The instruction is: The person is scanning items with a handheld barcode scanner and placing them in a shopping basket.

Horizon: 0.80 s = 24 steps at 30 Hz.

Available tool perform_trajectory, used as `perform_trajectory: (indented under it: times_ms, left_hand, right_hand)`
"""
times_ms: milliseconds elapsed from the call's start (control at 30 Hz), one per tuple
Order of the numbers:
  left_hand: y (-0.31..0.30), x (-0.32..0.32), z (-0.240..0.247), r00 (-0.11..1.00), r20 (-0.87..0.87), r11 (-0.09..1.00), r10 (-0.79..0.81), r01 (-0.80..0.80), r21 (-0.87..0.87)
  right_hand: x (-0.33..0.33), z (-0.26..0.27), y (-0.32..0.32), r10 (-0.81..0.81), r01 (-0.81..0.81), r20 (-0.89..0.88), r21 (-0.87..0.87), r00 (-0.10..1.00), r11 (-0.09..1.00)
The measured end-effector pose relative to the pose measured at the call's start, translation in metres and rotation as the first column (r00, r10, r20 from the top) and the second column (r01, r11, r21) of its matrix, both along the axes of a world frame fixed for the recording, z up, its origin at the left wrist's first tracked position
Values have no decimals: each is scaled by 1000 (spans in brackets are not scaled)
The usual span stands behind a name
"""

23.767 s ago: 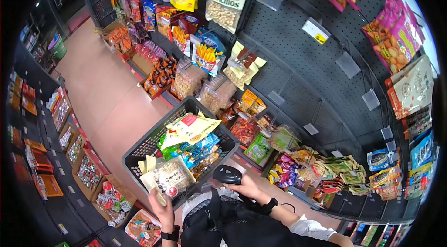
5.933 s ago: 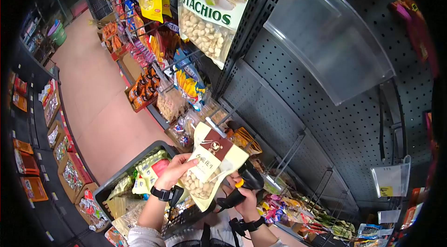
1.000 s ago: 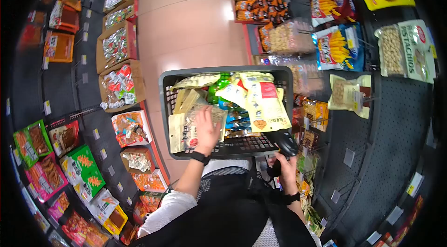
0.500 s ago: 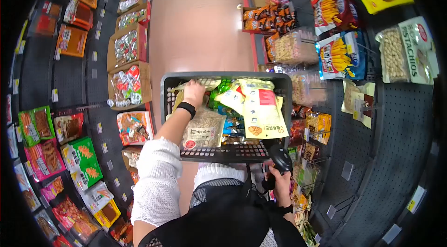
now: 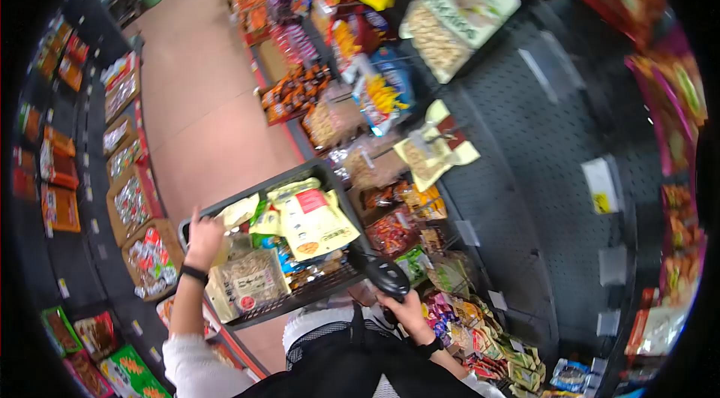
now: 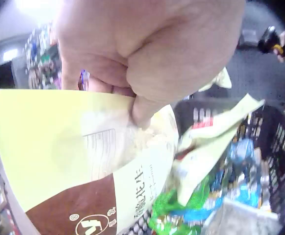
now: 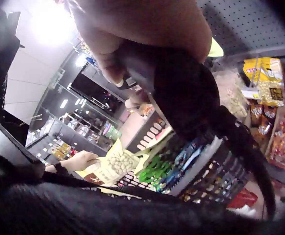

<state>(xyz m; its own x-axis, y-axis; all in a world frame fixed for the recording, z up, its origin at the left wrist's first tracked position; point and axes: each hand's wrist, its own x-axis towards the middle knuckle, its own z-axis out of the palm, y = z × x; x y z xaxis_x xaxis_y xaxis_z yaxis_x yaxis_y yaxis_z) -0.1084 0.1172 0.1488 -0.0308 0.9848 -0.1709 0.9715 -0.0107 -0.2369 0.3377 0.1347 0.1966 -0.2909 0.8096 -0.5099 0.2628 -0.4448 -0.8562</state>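
At the left end of the black basket (image 5: 352, 218), my left hand (image 5: 204, 239) pinches a pale yellow peanut bag (image 6: 44, 142) by its side, thumb on the clear window. The bag's brown label faces down in the left wrist view, while the head view mostly hides it behind the hand. Over the basket's near right corner, my right hand (image 5: 405, 312) grips a black handheld barcode scanner (image 5: 388, 278). Among the basket's contents are a yellow pouch with a red square (image 5: 330, 229), a clear bag with a pale label (image 5: 247, 278) and blue packets (image 6: 243, 152).
A dark pegboard shelf (image 5: 517, 165) rises close on the right, with a pistachio bag (image 5: 457, 15) and a yellow peanut bag (image 5: 435, 147) on hooks. Boxes of wrapped sweets (image 5: 150, 259) line the left shelf. Pink aisle floor (image 5: 202, 113) runs ahead.
Since half a second ago, my left hand has come out of the basket to its left end, with the peanut bag. The head view has swung toward the right shelf; the scanner stays in my right hand.
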Motion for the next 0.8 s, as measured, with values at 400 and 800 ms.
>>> perform_trajectory:
  times_ms: [400, 800]
  left_hand:
    - [9, 212, 201, 756, 224, 784, -615, 556, 276]
    - [11, 299, 260, 730, 189, 545, -657, 286, 788]
  right_hand:
    - [-18, 130, 25, 612, -682, 458, 705, 645, 192]
    - [68, 78, -2, 260, -44, -179, 740, 949, 671]
